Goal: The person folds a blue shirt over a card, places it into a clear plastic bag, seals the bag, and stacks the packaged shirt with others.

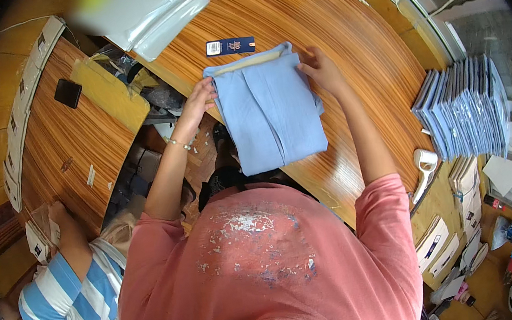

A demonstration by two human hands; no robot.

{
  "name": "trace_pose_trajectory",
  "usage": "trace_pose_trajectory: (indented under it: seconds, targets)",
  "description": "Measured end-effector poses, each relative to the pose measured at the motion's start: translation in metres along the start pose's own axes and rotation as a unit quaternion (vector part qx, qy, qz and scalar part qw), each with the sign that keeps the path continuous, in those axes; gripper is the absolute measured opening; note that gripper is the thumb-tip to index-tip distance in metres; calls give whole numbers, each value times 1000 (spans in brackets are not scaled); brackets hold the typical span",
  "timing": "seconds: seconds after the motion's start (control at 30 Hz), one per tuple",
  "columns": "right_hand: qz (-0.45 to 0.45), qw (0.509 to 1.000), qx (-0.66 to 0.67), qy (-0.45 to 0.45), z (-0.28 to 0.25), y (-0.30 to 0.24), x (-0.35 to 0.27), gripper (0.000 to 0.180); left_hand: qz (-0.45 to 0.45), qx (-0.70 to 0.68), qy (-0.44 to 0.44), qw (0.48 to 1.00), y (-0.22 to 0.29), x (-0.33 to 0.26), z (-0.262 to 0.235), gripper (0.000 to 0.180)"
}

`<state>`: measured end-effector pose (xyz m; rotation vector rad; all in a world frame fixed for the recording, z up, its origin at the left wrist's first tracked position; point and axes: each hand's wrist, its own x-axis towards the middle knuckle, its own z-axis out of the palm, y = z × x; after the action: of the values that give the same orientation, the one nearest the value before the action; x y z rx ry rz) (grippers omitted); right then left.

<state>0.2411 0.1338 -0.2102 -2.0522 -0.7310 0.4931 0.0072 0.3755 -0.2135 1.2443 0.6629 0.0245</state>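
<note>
A light blue garment (270,116), folded into a rectangle, lies before me at the edge of the wood-grain table, its lower part near my body. A cream strip (247,64) shows inside its far edge. My left hand (199,98) grips the garment's left edge near the upper corner, a beaded bracelet on that wrist. Closed at the upper right corner, my right hand (320,70) pinches the cloth there; the thumb is partly hidden. Just beyond the garment rests a dark blue hang tag (230,47) with a white label.
Clear plastic bags (136,18) lie at the far left of the table. A stack of bagged blue garments (464,109) stands at the right, near a white tape-gun-like tool (425,168). On the left side table are a black phone (67,93) and a person in a striped shirt (72,301).
</note>
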Motion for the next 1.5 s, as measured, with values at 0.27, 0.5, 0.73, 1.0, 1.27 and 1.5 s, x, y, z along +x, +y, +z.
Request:
trace_pose_trajectory:
  seconds: [0.27, 0.5, 0.73, 1.0, 1.27, 1.5]
  targets:
    - [132, 981, 133, -52, 4, -3, -6, 19, 151, 140, 102, 973, -23, 20, 6, 14]
    - [191, 963, 169, -92, 17, -34, 7, 19, 180, 219, 108, 953, -32, 26, -3, 11]
    - [220, 938, 268, -24, 32, -27, 21, 12, 73, 166, 122, 976, -10, 36, -6, 17]
    - [208, 940, 269, 28, 43, -5, 31, 8, 80, 62, 71, 992, -21, 38, -9, 18]
    - [205, 933, 289, 61, 48, -8, 31, 10, -7, 102, 81, 991, -13, 46, -13, 26]
    - [201, 936, 289, 24, 45, -6, 32, 19, -31, 0, 56, 998, 10, 23, -5, 34]
